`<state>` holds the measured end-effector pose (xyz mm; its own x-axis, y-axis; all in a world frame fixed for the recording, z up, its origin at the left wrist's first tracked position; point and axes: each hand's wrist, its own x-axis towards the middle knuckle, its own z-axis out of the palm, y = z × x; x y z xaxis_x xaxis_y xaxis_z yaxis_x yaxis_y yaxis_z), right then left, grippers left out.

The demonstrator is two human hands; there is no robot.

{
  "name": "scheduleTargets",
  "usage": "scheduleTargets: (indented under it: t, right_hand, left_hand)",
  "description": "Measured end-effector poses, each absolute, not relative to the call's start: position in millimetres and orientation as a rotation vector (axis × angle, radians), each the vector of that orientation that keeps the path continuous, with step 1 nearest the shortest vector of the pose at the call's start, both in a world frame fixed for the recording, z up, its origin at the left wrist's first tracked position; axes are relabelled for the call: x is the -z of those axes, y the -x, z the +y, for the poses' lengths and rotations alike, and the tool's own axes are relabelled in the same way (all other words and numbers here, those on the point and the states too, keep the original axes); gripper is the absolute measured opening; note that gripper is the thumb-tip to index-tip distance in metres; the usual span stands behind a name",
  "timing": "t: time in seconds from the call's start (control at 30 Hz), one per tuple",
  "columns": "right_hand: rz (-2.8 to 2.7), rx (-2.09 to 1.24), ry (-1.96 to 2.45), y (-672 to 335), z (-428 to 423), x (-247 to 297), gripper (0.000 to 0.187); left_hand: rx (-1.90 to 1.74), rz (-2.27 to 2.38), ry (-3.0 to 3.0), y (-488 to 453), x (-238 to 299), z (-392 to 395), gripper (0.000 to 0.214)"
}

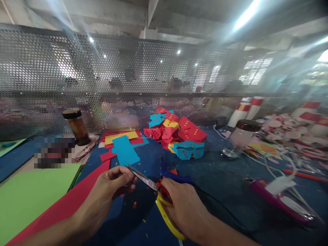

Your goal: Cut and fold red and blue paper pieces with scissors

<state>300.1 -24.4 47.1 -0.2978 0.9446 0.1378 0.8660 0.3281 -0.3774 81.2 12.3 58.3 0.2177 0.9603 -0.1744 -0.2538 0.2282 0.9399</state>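
Observation:
My right hand (186, 201) is closed round scissors (147, 181), with a yellow handle loop below the palm and something red under the fingers. The metal blades point left and up, with their tips by my left fingertips. My left hand (116, 182) is closed in a pinch; whatever it may hold is hidden or too small to make out. Just beyond the left fingers lies a blue paper rectangle (125, 150) on top of red and yellow sheets. A dark blue tool (176, 175), partly covered by my right hand, rests on the table behind the scissors.
Folded red, blue and yellow paper pieces (176, 131) with dots are heaped ahead. A lidded glass jar (238, 140) and a purple device (279, 201) with white cables lie right. Left are a dark jar (77, 128) and green sheets (38, 198). Perforated metal screen (143, 71) stands behind.

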Motion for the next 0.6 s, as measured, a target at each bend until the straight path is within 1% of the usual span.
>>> scheduleTargets:
  t: [0.17,0.37,0.47,0.6]
  right_hand:
    - [-2.265,-0.299,1.618,-300.5,-22.1,-43.9,0.009]
    - [-2.219,-0.340,1.628,-300.5,-21.8,-45.6,0.008]
    - [-2.191,-0.369,1.606,-301.8,-21.9,-49.0,0.009]
    - [-2.204,-0.355,1.582,-303.2,-21.2,-51.9,0.006]
  left_hand:
    - [-1.032,0.944,-0.955,-80.9,-55.1,14.0,0.028]
    - [-1.014,0.916,-1.001,-79.5,-51.4,15.5,0.023]
    - [-0.983,0.956,-0.988,-80.4,-50.5,16.9,0.025]
    - [-0.973,0.981,-0.955,-81.3,-49.0,18.6,0.030]
